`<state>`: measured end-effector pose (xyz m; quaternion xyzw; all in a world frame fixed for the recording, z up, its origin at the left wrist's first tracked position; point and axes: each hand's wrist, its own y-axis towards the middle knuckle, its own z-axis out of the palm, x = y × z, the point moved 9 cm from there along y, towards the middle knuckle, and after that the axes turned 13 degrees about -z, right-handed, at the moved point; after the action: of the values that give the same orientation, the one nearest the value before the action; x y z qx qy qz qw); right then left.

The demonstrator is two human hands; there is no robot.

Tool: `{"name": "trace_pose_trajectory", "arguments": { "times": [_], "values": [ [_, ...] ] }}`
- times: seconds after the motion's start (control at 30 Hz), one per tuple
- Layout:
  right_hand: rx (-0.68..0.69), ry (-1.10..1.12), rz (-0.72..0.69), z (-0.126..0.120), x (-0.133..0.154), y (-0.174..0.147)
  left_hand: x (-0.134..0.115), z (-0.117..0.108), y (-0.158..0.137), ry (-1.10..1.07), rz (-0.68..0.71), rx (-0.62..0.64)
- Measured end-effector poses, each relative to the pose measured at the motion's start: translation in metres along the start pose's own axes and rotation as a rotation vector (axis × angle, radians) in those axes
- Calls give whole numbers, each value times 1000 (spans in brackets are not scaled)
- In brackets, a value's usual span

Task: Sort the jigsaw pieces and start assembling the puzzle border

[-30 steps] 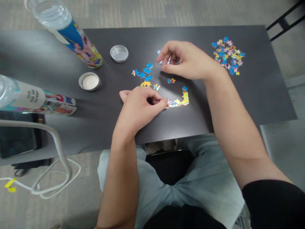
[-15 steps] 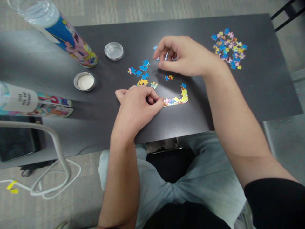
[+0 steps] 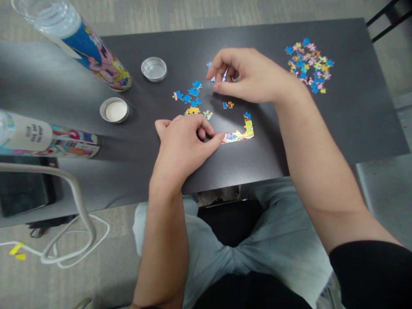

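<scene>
An L-shaped strip of joined jigsaw pieces (image 3: 240, 135) lies near the table's front edge. My left hand (image 3: 183, 148) has its thumb and fingers closed at the strip's left end, covering that end. Over the table behind it, my right hand (image 3: 246, 75) hovers with curled fingers and a gap between thumb and forefinger; I see nothing between them. Light blue pieces (image 3: 210, 65) are partly hidden under that hand. A small red, yellow and blue piece (image 3: 228, 104) sits between the hands. Blue pieces (image 3: 194, 92) and a yellow piece (image 3: 192, 110) are beyond my left hand.
A heap of mixed jigsaw pieces (image 3: 310, 64) spreads at the table's back right. On the left stand two clear printed tubes (image 3: 96, 56), with two round lids (image 3: 154, 68) beside them. A black device (image 3: 24, 189) and a white cable (image 3: 77, 193) are at the far left.
My left thumb has shifted slightly right over the strip's left end. My right hand stays almost where it was.
</scene>
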<state>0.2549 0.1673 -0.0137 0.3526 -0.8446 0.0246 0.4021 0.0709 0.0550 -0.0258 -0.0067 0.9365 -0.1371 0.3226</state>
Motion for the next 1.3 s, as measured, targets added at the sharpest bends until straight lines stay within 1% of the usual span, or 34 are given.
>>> {"name": "trace_pose_trajectory", "arguments": {
  "times": [0.07, 0.13, 0.23, 0.33, 0.4, 0.5, 0.63, 0.77, 0.93, 1.0, 1.07, 1.17, 1.3],
  "values": [
    [-49, 6, -3, -4, 2, 0, 0, 0, 1, -6, 3, -1],
    [-126, -19, 15, -13, 2, -1, 1, 1, 1, -15, 4, 8],
    [-253, -90, 98, -28, -4, -5, 3, 2, 2, -5, -4, 10],
    [-333, -192, 154, -39, -13, -8, 4, 0, 2, -8, -1, -1],
    [-325, -276, 158, -40, -19, -9, 5, -1, 2, -34, 14, 6],
    [-265, -374, 132, -36, -26, -8, 8, -4, 3, -74, 35, 19],
    [-199, -417, 108, -31, -35, -9, 16, -10, 7, -173, 31, 2],
    [-197, -425, 106, -38, -42, -12, 25, -19, 10, -300, 10, -71],
    [-166, -412, 160, -44, -47, -16, 33, -33, 10, -475, -18, -201],
    [-137, -397, 162, -42, -46, -15, 33, -37, 9, -527, -22, -238],
    [-112, -374, 133, -36, -41, -12, 33, -37, 9, -558, -37, -257],
    [-86, -339, 71, -24, -31, -7, 31, -35, 10, -620, -52, -274],
    [-70, -302, 55, -10, -23, -2, 28, -32, 13, -643, -34, -295]
  ]
}}
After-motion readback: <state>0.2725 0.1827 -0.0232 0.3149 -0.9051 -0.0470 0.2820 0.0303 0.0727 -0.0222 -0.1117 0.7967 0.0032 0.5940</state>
